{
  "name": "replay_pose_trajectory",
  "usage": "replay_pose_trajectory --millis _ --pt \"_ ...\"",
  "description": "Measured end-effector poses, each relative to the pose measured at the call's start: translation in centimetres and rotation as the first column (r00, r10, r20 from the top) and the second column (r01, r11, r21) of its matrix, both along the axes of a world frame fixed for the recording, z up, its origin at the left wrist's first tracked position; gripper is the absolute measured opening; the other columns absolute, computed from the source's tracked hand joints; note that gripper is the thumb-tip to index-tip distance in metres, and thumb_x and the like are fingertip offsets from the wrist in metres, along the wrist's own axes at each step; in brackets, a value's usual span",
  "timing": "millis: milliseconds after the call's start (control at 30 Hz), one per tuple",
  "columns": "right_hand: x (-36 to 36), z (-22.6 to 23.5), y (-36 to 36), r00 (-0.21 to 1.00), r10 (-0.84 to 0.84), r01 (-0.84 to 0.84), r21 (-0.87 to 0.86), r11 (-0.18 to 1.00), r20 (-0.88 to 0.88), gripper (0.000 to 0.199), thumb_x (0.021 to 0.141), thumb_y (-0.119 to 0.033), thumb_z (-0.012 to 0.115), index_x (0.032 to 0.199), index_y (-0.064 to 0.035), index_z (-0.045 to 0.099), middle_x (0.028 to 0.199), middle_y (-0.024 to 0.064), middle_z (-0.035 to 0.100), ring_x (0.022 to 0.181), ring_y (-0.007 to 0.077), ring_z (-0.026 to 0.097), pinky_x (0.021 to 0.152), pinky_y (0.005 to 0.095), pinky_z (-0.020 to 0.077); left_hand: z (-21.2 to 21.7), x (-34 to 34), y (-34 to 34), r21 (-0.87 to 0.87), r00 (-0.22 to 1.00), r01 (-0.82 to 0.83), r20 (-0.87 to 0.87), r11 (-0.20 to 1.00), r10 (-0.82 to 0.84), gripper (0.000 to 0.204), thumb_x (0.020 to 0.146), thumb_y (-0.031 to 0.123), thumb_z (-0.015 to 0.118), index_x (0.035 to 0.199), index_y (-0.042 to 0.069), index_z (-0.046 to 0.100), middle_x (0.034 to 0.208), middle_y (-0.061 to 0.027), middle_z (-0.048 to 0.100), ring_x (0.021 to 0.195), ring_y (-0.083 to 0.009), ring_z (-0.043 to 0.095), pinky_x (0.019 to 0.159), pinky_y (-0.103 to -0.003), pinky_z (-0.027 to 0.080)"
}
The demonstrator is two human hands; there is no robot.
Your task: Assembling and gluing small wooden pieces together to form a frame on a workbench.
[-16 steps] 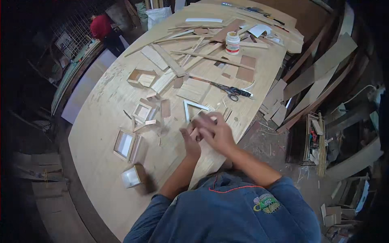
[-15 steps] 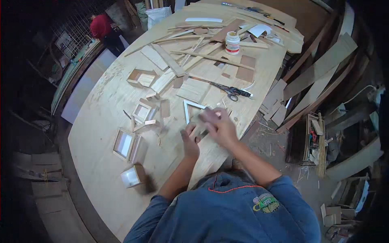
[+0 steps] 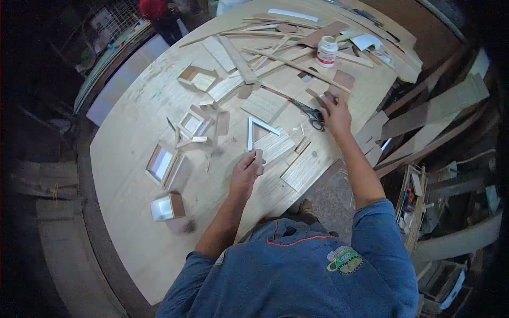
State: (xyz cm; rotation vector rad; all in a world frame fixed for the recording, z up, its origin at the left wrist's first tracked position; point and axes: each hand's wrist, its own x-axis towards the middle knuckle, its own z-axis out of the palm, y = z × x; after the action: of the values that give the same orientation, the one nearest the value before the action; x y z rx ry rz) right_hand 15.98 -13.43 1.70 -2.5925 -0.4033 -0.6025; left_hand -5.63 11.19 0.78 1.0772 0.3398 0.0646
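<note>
My left hand (image 3: 244, 174) is closed around a small flat wooden piece (image 3: 259, 162), held upright between thumb and fingers. Out to the right, my right hand (image 3: 338, 117) is closed on a thin brown wooden strip (image 3: 316, 97), whose end sticks out past the fingers. Beside and partly under that hand lie black-handled scissors (image 3: 317, 122). A white V-shaped corner frame (image 3: 251, 132) rests on the table just beyond my left hand. Right of it lies a pale wooden board (image 3: 273, 144), partly behind the held piece.
Small wooden box frames (image 3: 193, 123), (image 3: 163, 163) and a white-faced box (image 3: 162, 208) stand on the table's left side. Farther off are an open wooden box (image 3: 198, 79), a white jar (image 3: 327, 52) and piled wood strips (image 3: 283, 61). Someone in red (image 3: 154, 9) stands at back left.
My right hand has moved away from my left, outward to the right near the scissors. The left hand stays put, its wooden piece now plainly visible. The whole view has shifted.
</note>
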Motion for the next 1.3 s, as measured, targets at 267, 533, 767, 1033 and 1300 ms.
replay_pose_trajectory --millis 267,533,767,1033,1300 --pt "-5.4 0.6 4.0 0.909 0.392 -0.334 0.314 0.889 -0.143 0.035 0.078 -0.021 0.067 0.112 -0.0116 0.065 0.11 0.0177 0.058 0.097 0.0332 0.059 0.082 0.0394 0.0487 -1.4 1.1 -2.1 -0.217 0.999 -0.05 0.004 0.975 0.052 0.036 0.089 0.004 0.056 0.123 -0.006 0.05 0.108 -0.0145 0.061 0.094 -0.0211 0.062 0.091 -0.031 0.05" --pt "-13.0 0.1 6.8 0.68 0.621 -0.336 0.588 0.736 -0.389 0.032 0.075 -0.022 0.074 0.102 -0.0052 0.069 0.08 0.0133 0.067 0.063 0.019 0.062 0.061 0.0299 0.0504 -2.3 3.3 -4.6 -0.176 0.963 -0.253 -0.14 0.951 0.23 0.024 0.084 0.002 0.061 0.108 -0.002 0.059 0.097 -0.0078 0.064 0.083 -0.0126 0.06 0.069 -0.021 0.049" --pt "-11.7 -0.1 5.6 0.824 0.431 -0.317 0.332 0.889 -0.367 0.024 0.077 -0.022 0.07 0.092 -0.004 0.07 0.081 0.0163 0.065 0.068 0.0316 0.063 0.062 0.0384 0.0503 -1.8 4.6 -6.0 -0.11 0.964 -0.241 -0.14 0.964 0.226 0.023 0.084 0.005 0.063 0.105 -0.002 0.06 0.092 -0.0062 0.063 0.077 -0.0127 0.06 0.066 -0.023 0.05" --pt "-10.6 -0.8 5.3 0.919 0.259 -0.258 0.043 0.965 -0.297 0.021 0.075 -0.026 0.071 0.078 -0.0054 0.07 0.073 0.0145 0.062 0.071 0.0325 0.062 0.063 0.0424 0.0492 -1.2 4.0 -4.4 0.786 0.979 -0.205 0.169 0.583 0.117 0.024 0.08 0.004 0.066 0.104 0.003 0.064 0.092 -0.0093 0.061 0.08 -0.0167 0.061 0.067 -0.028 0.051" --pt "-10.7 -0.8 6.1 0.924 0.215 -0.214 0.037 0.976 -0.317 0.029 0.07 -0.032 0.076 0.079 -0.0046 0.069 0.074 0.0141 0.063 0.071 0.0317 0.062 0.062 0.0415 0.0488 -1.9 4.8 -3.1 0.882 0.956 -0.286 0.289 0.375 0.052 0.028 0.074 0.004 0.069 0.102 0.005 0.064 0.096 -0.0126 0.061 0.091 -0.0292 0.06 0.078 -0.035 0.049"
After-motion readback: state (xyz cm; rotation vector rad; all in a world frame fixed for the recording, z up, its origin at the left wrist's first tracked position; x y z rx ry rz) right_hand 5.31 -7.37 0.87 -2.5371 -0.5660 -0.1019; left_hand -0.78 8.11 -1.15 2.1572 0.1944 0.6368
